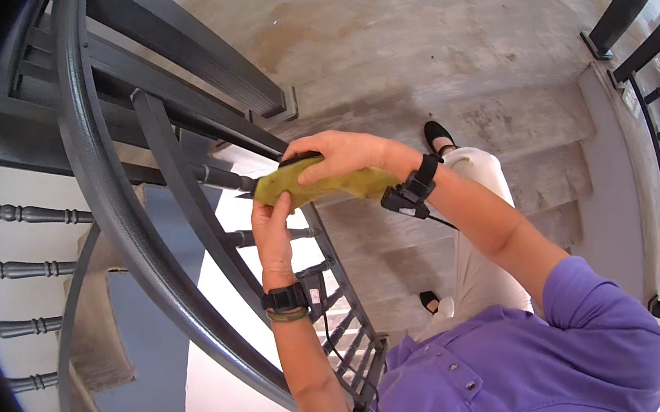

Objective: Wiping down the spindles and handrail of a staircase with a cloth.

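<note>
Step in hand looks like wiping the stair railing: a soft yellow-green cloth [331, 190] sits at a dark slim turned baluster [217, 176], to the right of the glossy black curved handrail [118, 207]. L hand [273, 239] pinches its near edge btwn thumb & fingers; R hand [344, 155] grips it from above. Can't tell if it's wrapped fully round. Next move prob. calls for snug, even pressure w/ both hands along the baluster.

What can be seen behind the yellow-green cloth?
At the left end of the yellow-green cloth, a dark baluster leads toward it; concrete steps show below its right part. What lies directly behind the cloth is covered, so whether the baluster continues there cannot be told.
</note>
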`<state>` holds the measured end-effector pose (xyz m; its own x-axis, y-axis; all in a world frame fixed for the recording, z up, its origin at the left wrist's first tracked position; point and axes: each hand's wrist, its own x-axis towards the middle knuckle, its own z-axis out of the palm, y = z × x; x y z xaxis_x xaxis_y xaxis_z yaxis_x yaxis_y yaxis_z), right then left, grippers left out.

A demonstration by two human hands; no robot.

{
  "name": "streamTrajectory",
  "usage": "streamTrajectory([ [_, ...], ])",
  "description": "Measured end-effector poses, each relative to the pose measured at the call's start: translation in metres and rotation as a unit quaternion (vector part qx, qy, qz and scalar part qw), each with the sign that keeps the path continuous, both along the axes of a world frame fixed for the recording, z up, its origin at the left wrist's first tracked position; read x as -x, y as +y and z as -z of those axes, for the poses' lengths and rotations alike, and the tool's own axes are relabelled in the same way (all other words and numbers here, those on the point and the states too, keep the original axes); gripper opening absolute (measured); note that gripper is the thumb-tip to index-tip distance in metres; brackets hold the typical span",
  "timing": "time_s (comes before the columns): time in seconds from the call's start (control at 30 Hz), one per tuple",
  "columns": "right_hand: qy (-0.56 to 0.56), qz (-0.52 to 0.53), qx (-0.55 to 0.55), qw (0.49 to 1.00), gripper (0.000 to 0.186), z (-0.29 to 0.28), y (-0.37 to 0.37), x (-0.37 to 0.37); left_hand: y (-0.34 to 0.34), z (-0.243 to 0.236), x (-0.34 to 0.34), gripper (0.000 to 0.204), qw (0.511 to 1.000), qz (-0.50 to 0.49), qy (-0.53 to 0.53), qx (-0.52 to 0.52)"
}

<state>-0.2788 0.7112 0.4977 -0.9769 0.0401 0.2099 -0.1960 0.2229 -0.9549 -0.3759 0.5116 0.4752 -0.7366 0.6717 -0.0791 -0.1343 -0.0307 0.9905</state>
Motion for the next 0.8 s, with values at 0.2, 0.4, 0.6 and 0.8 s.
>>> streamTrajectory([
  [0.2, -0.138, -0.017, -0.146, 0.979, 0.051, 0.023, 0.007, -0.002, 0.006, 0.000, 0.000, 0.023, 0.985, -0.019, 0.173, 0.017],
  [0.4, -0.083, 0.117, -0.250, 0.957, 0.038, 0.040, -0.002, 0.008, -0.002, 0.006, -0.002, 0.017, 0.964, -0.058, 0.257, 0.035],
  [0.6, -0.079, 0.144, -0.137, 0.977, 0.028, 0.040, -0.003, 0.012, -0.009, 0.011, -0.022, 0.024, 0.917, 0.019, 0.393, 0.063],
  [0.8, -0.008, 0.056, -0.103, 0.993, 0.030, 0.031, 0.000, 0.001, -0.016, 0.058, -0.031, 0.051, 0.986, 0.062, -0.128, -0.084],
])
